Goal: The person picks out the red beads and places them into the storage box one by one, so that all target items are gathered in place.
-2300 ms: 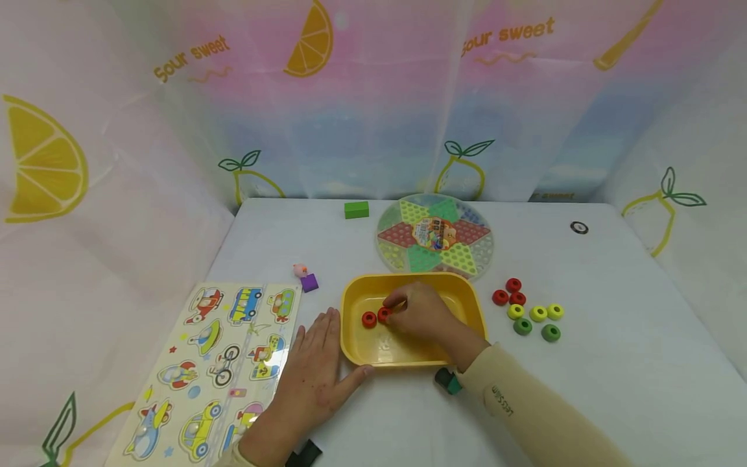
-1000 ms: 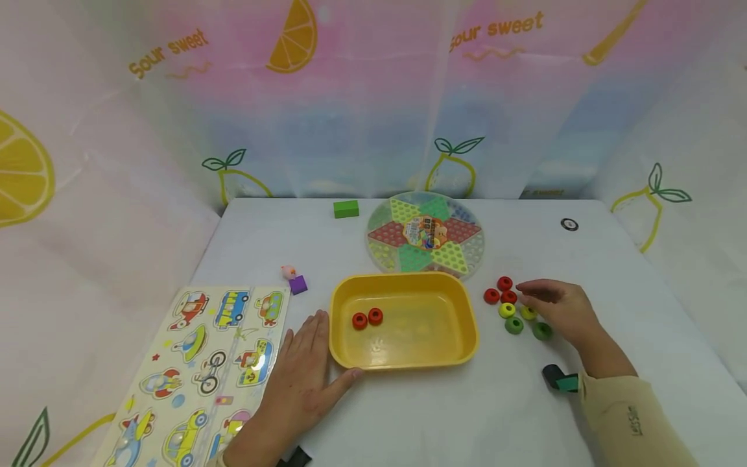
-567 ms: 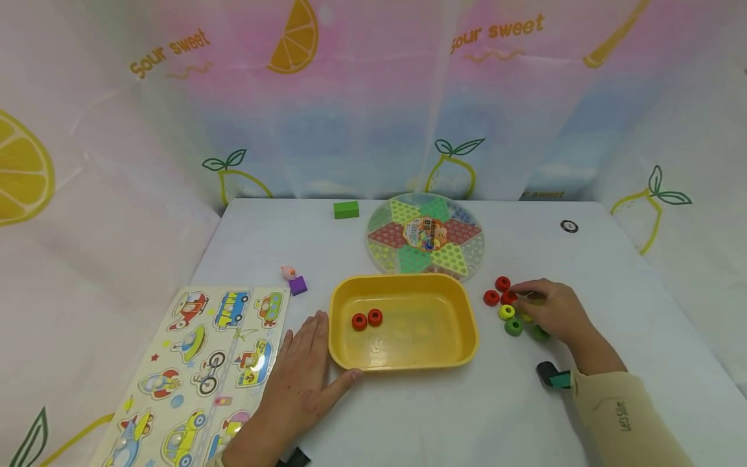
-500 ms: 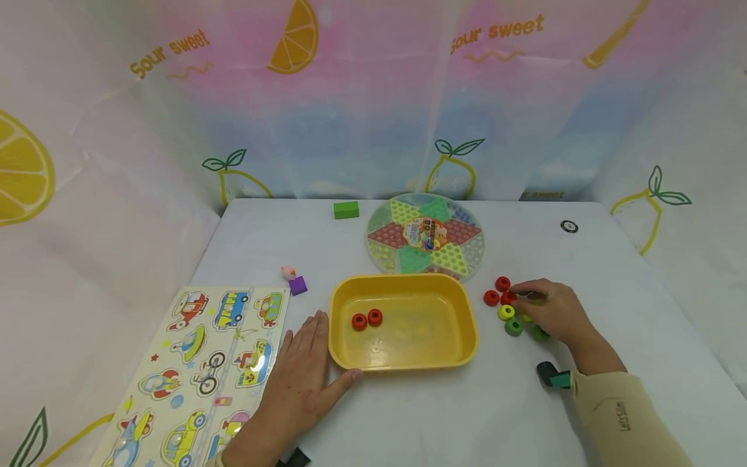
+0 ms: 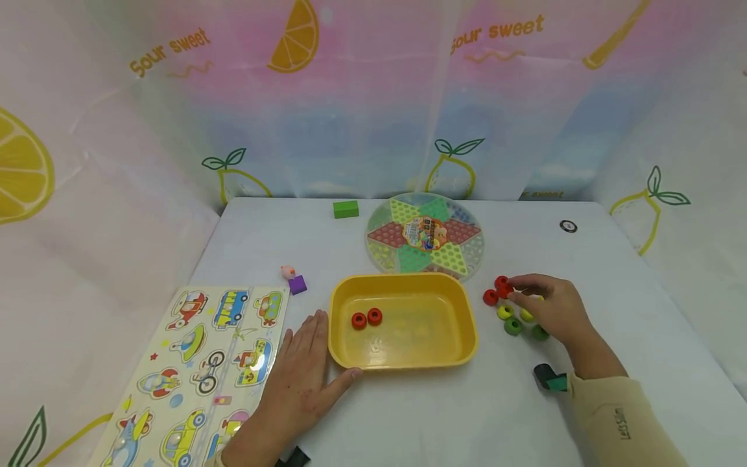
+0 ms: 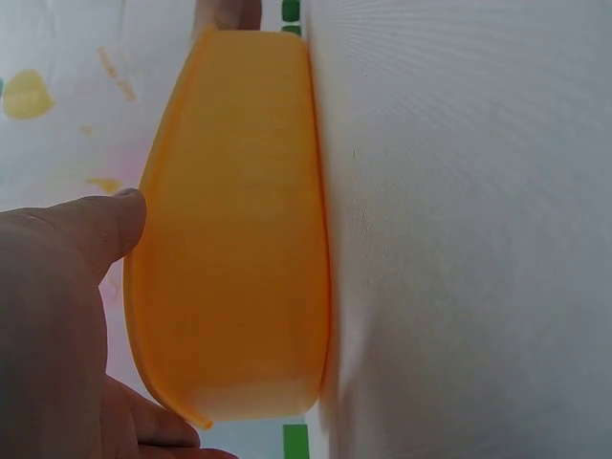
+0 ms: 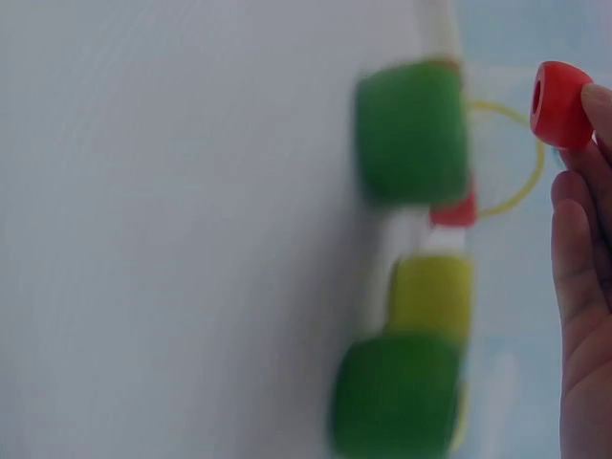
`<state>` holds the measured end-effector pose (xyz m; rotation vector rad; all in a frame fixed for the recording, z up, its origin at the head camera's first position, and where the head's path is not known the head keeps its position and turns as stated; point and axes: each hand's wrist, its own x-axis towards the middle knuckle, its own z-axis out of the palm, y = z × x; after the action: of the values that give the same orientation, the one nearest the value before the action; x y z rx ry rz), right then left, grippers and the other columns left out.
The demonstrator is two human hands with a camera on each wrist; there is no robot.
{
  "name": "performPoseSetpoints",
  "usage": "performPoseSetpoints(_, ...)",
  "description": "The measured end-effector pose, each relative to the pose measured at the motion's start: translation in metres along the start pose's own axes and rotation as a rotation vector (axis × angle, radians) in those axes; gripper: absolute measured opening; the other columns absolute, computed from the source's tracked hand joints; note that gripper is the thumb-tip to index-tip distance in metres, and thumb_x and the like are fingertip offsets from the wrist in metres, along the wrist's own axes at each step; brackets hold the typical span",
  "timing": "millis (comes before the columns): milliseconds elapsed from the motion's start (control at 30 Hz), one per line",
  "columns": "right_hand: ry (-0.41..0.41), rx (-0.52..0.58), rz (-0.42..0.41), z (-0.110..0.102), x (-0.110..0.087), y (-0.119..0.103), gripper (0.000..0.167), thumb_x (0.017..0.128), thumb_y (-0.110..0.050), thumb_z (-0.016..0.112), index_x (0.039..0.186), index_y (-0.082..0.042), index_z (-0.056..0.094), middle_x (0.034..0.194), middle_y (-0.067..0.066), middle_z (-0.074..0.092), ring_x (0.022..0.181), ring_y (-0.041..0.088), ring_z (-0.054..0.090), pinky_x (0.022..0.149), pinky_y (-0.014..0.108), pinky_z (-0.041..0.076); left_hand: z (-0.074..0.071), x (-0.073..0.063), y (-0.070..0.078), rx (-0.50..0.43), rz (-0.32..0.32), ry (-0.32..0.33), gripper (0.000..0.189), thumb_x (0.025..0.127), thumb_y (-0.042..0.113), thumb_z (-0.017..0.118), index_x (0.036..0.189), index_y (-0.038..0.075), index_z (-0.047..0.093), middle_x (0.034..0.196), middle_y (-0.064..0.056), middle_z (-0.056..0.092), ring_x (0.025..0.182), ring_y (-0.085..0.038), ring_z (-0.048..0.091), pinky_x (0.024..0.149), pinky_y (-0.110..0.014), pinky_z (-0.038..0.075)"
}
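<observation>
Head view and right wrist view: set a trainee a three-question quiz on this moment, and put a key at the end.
1. Count: how many red round beads with holes lie inside the yellow rectangular plastic tray?
2. Multiple choice: what colour is the small round bead in the grip of the right hand?
A) Yellow
B) Green
C) Red
3. True or false: the left hand is inside the tray.

Key
1: Two.
2: C, red; the right wrist view shows it pinched at the fingertips.
3: False; it is outside, at the tray's left side.
</observation>
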<state>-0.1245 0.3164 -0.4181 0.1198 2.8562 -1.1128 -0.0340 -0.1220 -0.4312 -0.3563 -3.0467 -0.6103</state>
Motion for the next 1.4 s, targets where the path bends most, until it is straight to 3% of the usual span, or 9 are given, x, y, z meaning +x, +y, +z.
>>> performPoseSetpoints(133,0.011,0.125,-0.049,0.004,-0.001,-0.022,0.043,0.099,-0.041,0.072,0.128,-0.01,0.073,0.128,0.012,0.073,0.117,0.022,0.063,0.089,0.016,0.054,0.0,0.0,0.0,-0.002,-0.002,-0.005,0.11,0.091,0.071,0.064,0.166,0.001,0.022,0.171,-0.017,0.031,0.159,-0.036,0.031,0.129,-0.061,0.021)
performPoseSetpoints(200,-0.004,0.2,-0.058,0.009,-0.001,-0.036,0.04,0.099,-0.037,0.074,0.127,-0.009,0.074,0.127,0.013,0.073,0.109,0.016,0.066,0.084,0.012,0.056,0.0,0.001,-0.001,-0.001,-0.001,-0.007,0.111,0.092,0.071,0.063,0.166,0.001,0.022,0.171,-0.017,0.03,0.159,-0.036,0.031,0.129,-0.061,0.021)
performPoseSetpoints(333,-0.041,0.284,-0.124,0.024,0.002,-0.066,0.031,0.098,-0.024,0.076,0.123,-0.006,0.075,0.122,0.015,0.075,0.1,0.011,0.07,0.083,0.015,0.059,0.0,0.002,-0.001,0.007,0.006,0.005,0.111,0.092,0.072,0.062,0.166,0.0,0.022,0.171,-0.017,0.031,0.158,-0.035,0.031,0.129,-0.061,0.022)
performPoseSetpoints(467,-0.097,0.327,-0.232,0.043,0.007,-0.09,0.026,0.096,-0.014,0.077,0.119,-0.003,0.077,0.121,0.016,0.076,0.104,0.016,0.072,0.085,0.016,0.059,0.0,0.002,-0.001,0.009,0.005,0.009,0.111,0.091,0.072,0.063,0.166,0.001,0.023,0.171,-0.016,0.032,0.158,-0.035,0.032,0.129,-0.061,0.022)
performPoseSetpoints(600,-0.164,0.351,-0.244,0.063,0.012,-0.11,0.026,0.094,-0.013,0.079,0.119,-0.005,0.078,0.123,0.013,0.076,0.105,0.022,0.074,0.084,0.022,0.062,-0.001,0.002,-0.001,0.012,0.0,0.0,0.111,0.091,0.072,0.063,0.165,0.001,0.023,0.171,-0.016,0.032,0.158,-0.035,0.032,0.129,-0.061,0.023)
performPoseSetpoints(833,-0.246,0.269,-0.175,0.09,0.02,-0.13,0.022,0.093,-0.016,0.08,0.114,-0.012,0.08,0.11,0.005,0.078,0.099,0.02,0.072,0.09,0.035,0.063,0.0,0.002,-0.001,0.01,0.005,0.006,0.11,0.092,0.074,0.06,0.165,0.0,0.024,0.17,-0.017,0.033,0.158,-0.035,0.032,0.129,-0.061,0.023)
performPoseSetpoints(1100,-0.283,0.035,-0.181,0.116,0.02,-0.144,0.018,0.091,-0.018,0.082,0.108,-0.016,0.08,0.1,-0.006,0.077,0.094,0.012,0.068,0.089,0.033,0.061,-0.001,0.002,0.0,0.014,0.011,0.016,0.108,0.092,0.07,0.064,0.165,0.001,0.026,0.17,-0.016,0.035,0.157,-0.034,0.034,0.128,-0.061,0.024)
performPoseSetpoints(1400,-0.29,0.011,-0.179,0.134,0.023,-0.151,0.019,0.091,-0.012,0.081,0.11,-0.012,0.079,0.1,-0.003,0.077,0.093,0.013,0.068,0.09,0.033,0.061,0.0,0.002,-0.001,0.025,0.021,0.027,0.107,0.092,0.071,0.063,0.164,0.001,0.027,0.169,-0.016,0.036,0.157,-0.034,0.035,0.128,-0.061,0.025)
